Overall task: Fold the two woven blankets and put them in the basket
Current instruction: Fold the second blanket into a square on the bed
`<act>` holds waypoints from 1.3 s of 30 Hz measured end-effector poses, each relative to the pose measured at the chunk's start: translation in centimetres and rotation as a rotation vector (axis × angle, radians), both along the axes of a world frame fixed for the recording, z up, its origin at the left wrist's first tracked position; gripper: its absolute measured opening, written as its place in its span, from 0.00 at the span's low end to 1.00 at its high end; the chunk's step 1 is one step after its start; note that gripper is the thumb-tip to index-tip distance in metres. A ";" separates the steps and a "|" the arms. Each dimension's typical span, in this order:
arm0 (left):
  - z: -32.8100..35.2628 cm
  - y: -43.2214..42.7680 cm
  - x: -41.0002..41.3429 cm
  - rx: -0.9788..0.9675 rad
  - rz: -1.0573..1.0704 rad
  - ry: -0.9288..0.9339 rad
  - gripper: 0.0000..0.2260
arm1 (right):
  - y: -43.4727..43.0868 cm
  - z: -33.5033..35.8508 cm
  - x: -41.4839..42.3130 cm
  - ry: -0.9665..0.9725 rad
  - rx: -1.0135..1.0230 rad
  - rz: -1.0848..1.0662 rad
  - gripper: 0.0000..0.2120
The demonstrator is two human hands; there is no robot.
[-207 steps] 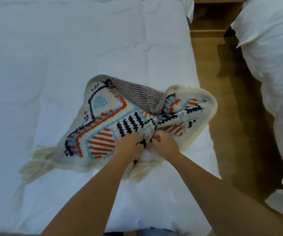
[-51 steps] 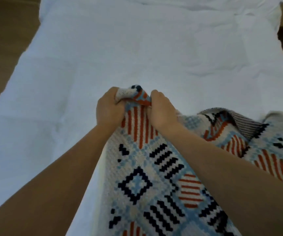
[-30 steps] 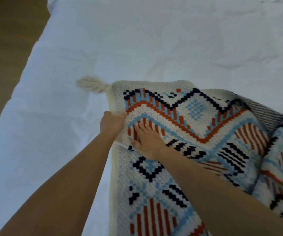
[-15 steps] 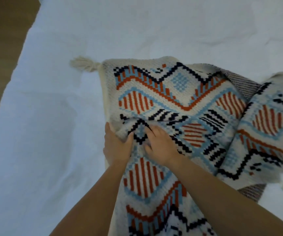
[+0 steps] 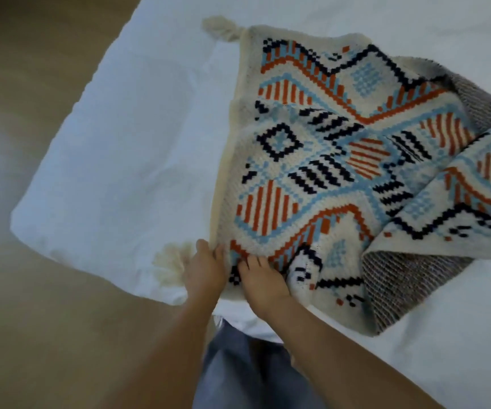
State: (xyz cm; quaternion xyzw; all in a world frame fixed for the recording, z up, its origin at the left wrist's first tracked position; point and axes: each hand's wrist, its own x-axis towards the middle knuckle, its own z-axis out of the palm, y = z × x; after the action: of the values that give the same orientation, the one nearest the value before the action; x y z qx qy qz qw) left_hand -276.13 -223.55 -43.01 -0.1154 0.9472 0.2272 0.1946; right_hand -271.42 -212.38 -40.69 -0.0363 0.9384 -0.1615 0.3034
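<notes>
Cream woven blanket with orange, blue and navy pattern (image 5: 312,160) lies on white bed (image 5: 120,143), 3 o'clock side folded over. Left hand (image 5: 205,270) and right hand (image 5: 263,280), both flat with fingers straight, press its 6 o'clock corner, down from mid-blanket earlier.

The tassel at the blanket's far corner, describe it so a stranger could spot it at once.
On the white bed lies a woven blanket patterned in orange, blue and black. Follow its cream left edge to the far corner, where a thick cream tassel sticks out. The other tassel lies at the near corner, beside the left hand.
</notes>
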 end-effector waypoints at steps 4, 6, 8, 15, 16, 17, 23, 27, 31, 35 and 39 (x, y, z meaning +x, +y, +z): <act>-0.3 -3.9 2.4 0.005 0.044 -0.021 0.10 | -1.0 -0.6 1.3 0.047 -0.058 0.016 0.16; -0.3 -6.4 3.6 -0.024 0.014 -0.042 0.10 | -2.7 -0.9 2.5 0.012 -0.093 0.060 0.18; 0.1 -7.8 3.9 -0.059 -0.049 -0.053 0.09 | -4.4 -1.0 3.6 -0.014 -0.105 0.042 0.18; 3.4 -2.4 3.4 -0.016 -0.226 0.197 0.22 | -1.5 1.5 5.7 0.250 -0.266 -0.358 0.13; 3.9 -0.6 3.5 0.023 -0.263 0.196 0.22 | 0.0 2.1 6.1 0.297 -0.270 -0.434 0.12; 4.4 1.3 3.8 0.070 -0.308 0.196 0.21 | 1.8 2.8 6.6 0.331 -0.257 -0.502 0.11; 6.3 14.6 5.9 0.291 -0.532 0.124 0.20 | 15.8 4.8 10.6 0.395 -0.100 -0.852 0.09; 5.5 23.6 7.2 0.285 -0.566 -0.043 0.35 | 26.5 4.2 12.6 0.325 -0.301 -1.384 0.12; 4.0 30.0 7.7 0.292 -0.366 -0.149 0.33 | 34.9 2.7 12.4 0.119 -0.666 -1.817 0.20; 4.5 34.0 9.3 0.178 -0.372 0.045 0.09 | 39.2 2.4 11.2 0.022 -1.162 -2.021 0.24; 6.0 35.9 12.0 0.361 -0.505 0.132 0.05 | 40.5 2.2 9.7 0.153 -1.103 -2.208 0.16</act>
State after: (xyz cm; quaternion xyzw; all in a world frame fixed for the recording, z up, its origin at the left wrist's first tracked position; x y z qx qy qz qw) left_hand -264.15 -187.61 -36.97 0.1748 0.9009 0.3433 0.2002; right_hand -261.68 -171.85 -38.47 0.6422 0.2884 -0.7021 -0.1068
